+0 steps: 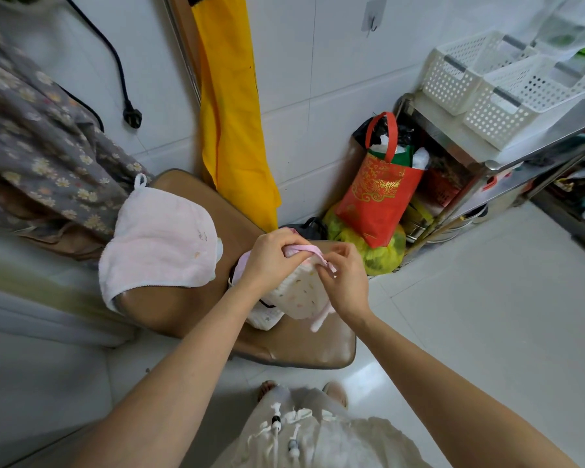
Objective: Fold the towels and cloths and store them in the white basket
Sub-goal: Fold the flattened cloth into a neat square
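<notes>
**Both hands pinch a small cloth over the stool**

Pale drawstring trousers (pixel 304 434) fill the near edge, with two bare forearms reaching away from them toward the middle of the view.

White floor tiles (pixel 487 315) spread to the right. At the far wall a yellow cloth (pixel 232 113) hangs down to just behind the stool. A grey floral fabric (pixel 44 143) drapes at the far left, and a black plug (pixel 132 114) dangles beside it. At the far right a steel rack (pixel 507 157) carries two white baskets (pixel 507 86) on its top shelf, well apart from the hands. A red bag (pixel 379 194) leans against the rack's left side, with a yellow-green bag (pixel 382 251) under it.

A brown stool (pixel 284 346) stands in the middle. On its far left part lies a pink towel (pixel 163 241), spread loosely and hanging over the left edge, its loop pointing far.

On the stool's right part sits a small cream cloth (pixel 301 292) with coloured specks and a pink edge, bunched over other light cloth beneath it. The left hand (pixel 271 255) curls its fingers around the pink edge at the cloth's far side. The right hand (pixel 347 278) pinches the same edge just to the right, thumb and fingertips closed on it. The two hands nearly touch.
</notes>
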